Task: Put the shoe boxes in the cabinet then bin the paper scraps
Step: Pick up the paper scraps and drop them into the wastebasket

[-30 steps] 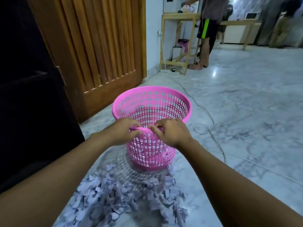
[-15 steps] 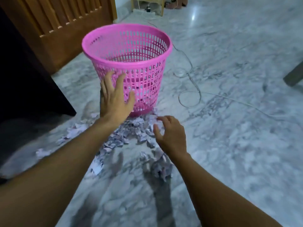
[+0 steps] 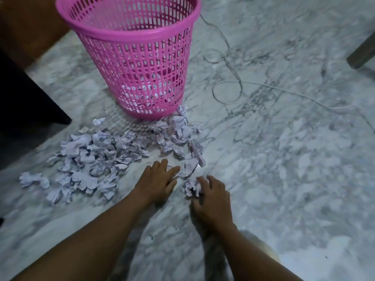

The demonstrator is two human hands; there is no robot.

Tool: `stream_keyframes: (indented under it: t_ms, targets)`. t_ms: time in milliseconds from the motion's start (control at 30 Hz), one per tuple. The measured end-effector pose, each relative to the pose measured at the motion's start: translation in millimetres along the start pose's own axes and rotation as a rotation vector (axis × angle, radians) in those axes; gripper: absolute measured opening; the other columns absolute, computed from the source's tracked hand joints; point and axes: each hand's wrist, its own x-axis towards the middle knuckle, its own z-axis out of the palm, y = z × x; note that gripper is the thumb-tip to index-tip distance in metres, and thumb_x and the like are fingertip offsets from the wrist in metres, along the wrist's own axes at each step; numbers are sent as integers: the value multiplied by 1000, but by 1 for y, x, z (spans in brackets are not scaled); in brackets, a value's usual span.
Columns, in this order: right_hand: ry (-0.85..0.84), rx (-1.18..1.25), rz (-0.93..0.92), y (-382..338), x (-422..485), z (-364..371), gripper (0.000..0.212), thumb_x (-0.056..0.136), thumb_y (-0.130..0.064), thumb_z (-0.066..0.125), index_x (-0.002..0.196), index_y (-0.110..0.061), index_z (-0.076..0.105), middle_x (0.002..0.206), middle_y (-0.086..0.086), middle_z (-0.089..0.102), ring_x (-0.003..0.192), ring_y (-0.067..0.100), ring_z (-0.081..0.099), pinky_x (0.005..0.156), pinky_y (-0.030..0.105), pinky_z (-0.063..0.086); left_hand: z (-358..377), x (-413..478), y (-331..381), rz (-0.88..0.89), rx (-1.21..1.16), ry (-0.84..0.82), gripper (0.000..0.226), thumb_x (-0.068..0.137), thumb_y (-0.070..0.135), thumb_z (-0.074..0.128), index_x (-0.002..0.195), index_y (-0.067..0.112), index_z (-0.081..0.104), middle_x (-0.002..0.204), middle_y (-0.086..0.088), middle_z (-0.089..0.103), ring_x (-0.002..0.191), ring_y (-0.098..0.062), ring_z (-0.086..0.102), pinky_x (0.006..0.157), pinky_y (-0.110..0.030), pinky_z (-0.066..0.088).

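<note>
Nearest, both hands are down on the marble floor. The right hand has its fingers curled over a crumpled scrap. Just left of it, the left hand lies flat, fingers straight and close together, tips touching a flatter piece of paper. Beyond them the paper scraps spread in a loose heap toward the left. Farther on, the pink bin stands upright against the heap's far edge, with some paper showing at its bottom. A thin cable loops to its right.
</note>
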Motion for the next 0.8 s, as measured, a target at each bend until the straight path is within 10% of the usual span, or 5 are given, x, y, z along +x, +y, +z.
stream_keyframes:
  t_ms: [300, 567, 700, 800]
  targets:
    - [24, 393, 65, 8, 30, -14, 14, 90, -12, 45, 97, -25, 48, 92, 0, 56, 83, 18, 52, 66, 27, 37, 4, 0, 20, -29, -328, 53, 9, 86, 16, 45, 86, 18, 35, 92, -4, 38, 72, -30, 46, 55, -42, 40]
    - [109, 588, 272, -5, 74, -37, 33, 95, -36, 52, 124, -20, 53, 103, -1, 63, 102, 22, 60, 80, 31, 41, 14, -18, 52, -155, -226, 142, 69, 73, 84, 42, 98, 20, 45, 95, 1, 43, 80, -18, 49, 64, -30, 42]
    - [-90, 247, 148, -7, 90, -35, 77, 79, -75, 57, 142, -35, 39, 128, 1, 51, 113, 20, 58, 93, 37, 49, 13, -16, 62, -257, -194, 111, 90, 63, 94, 34, 112, 20, 47, 106, 0, 45, 95, -20, 51, 76, -35, 47]
    - [-147, 58, 88, -8, 95, -19, 66, 82, -63, 63, 138, -33, 45, 129, 3, 46, 108, 23, 61, 86, 34, 50, 14, -13, 71, -344, -201, 87, 86, 66, 89, 37, 117, 20, 45, 114, -1, 45, 105, -21, 49, 82, -36, 45]
